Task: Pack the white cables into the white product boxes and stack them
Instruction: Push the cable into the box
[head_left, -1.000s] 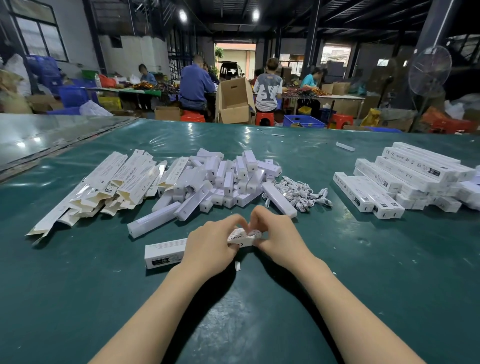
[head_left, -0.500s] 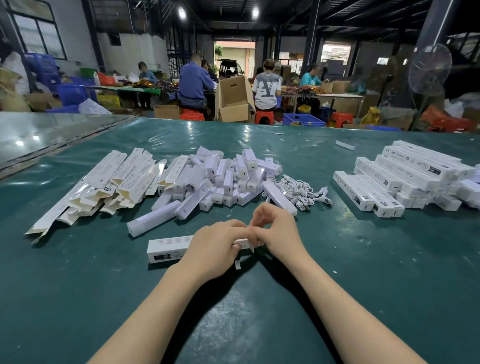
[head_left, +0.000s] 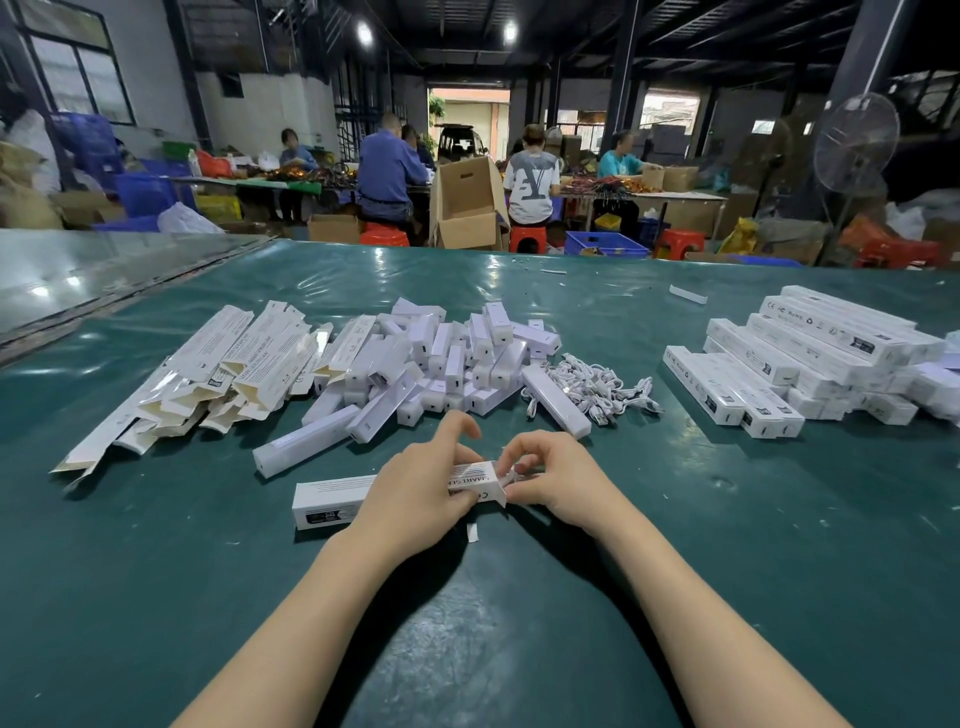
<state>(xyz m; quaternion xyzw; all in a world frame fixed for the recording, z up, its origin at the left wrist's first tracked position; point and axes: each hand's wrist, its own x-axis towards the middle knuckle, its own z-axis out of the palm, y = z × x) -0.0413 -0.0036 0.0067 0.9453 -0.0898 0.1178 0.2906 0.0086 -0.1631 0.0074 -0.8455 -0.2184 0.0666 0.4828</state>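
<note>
Middle of box (head_left: 332, 501) hidden under left hand (head_left: 415, 499), stacked boxes (head_left: 831, 345) cut off right

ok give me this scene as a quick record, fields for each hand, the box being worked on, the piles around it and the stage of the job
left grip: holds the box round its middle
right grip: fingers curled, pinching at the box's right end flap
box end: whether it is fully shut cannot be told
cables: loose pile beyond the right grip
flat boxes: heap at far left
short white blocks: heap in the middle
closed boxes: stacked at right
stage: closing one box, not yet stacked
</note>
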